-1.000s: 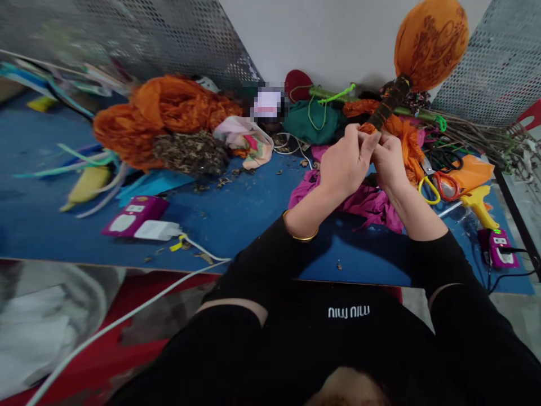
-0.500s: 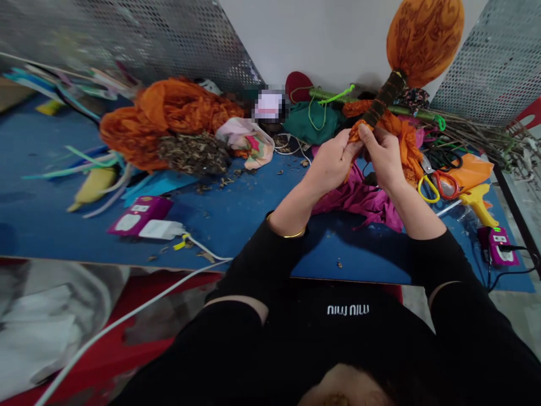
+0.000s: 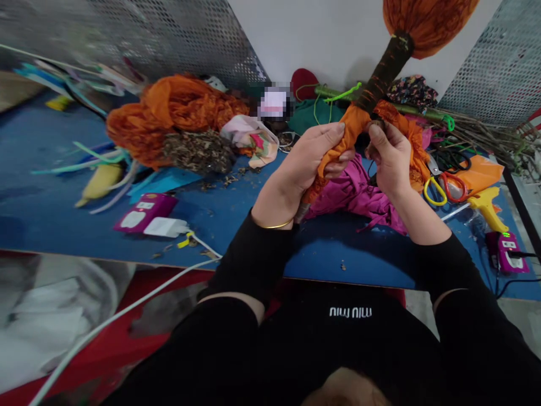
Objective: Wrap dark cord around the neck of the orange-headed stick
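Observation:
Above the table rises a tilted stick-like piece: a rounded orange patterned cloth head [image 3: 429,22], a dark wrapped stem [image 3: 385,70] with thin orange bands, and an orange cloth strip [image 3: 350,132] around its lower part. My left hand [image 3: 310,152] is closed around that cloth-covered lower part. Beside the stem, my right hand [image 3: 391,152] is pinched, with something small and dark at its fingertips that I cannot make out. Under the hands lies a bunched magenta cloth [image 3: 353,194]. More orange cloth [image 3: 416,149] lies behind my right hand.
Scissors with yellow and red handles [image 3: 446,189], a yellow glue gun [image 3: 486,206] and a purple power socket [image 3: 511,254] are at right. Orange cloth [image 3: 177,113], dry brown plant matter [image 3: 198,152] and another purple socket [image 3: 146,211] lie left. A white cable [image 3: 127,313] crosses the front edge.
My hands have moved apart. The left has shifted down along the orange cloth; the right has come away from the stem slightly. The orange head has risen partly out of view.

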Demonstrator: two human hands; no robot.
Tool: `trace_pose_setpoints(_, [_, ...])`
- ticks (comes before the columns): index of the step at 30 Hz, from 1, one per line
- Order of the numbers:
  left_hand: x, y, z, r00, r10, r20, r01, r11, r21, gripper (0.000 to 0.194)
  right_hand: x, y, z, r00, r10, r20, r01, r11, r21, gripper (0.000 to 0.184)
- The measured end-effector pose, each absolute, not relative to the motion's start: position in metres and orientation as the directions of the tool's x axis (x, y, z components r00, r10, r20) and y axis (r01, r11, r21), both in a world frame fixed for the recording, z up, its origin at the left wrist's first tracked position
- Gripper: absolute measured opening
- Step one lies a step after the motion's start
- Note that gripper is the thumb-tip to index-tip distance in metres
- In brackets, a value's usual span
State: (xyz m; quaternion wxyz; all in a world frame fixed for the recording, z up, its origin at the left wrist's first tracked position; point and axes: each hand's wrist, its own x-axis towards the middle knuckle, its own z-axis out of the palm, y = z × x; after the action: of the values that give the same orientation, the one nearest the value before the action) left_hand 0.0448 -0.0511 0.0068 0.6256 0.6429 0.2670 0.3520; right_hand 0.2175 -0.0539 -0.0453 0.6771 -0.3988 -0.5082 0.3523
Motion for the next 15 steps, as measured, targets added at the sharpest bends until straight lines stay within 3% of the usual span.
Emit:
trace_pose_setpoints(10, [0.048, -0.052, 0.002, 0.659, 0.744, 0.11, -0.189, 0.021, 0.982, 0.022, 0.223, -0.051, -0.05, 0.149, 0.891, 0.429, 0.021, 0.431, -0.902, 0.054])
trace_pose_setpoints(13, [0.043, -0.048, -0.001, 0.626, 0.771, 0.121, -0.105, -0.071, 0.992, 0.029, 0.227, -0.055, -0.043, 0.109, 0.886, 0.45, 0.06, 0.446, -0.893, 0.055])
trace_pose_setpoints(15, [0.039, -0.043, -0.003, 0.567, 0.803, 0.184, -0.006, -0.219, 0.976, 0.035, 0.23, -0.059, -0.035, 0.113, 0.868, 0.483, 0.069, 0.478, -0.875, 0.055])
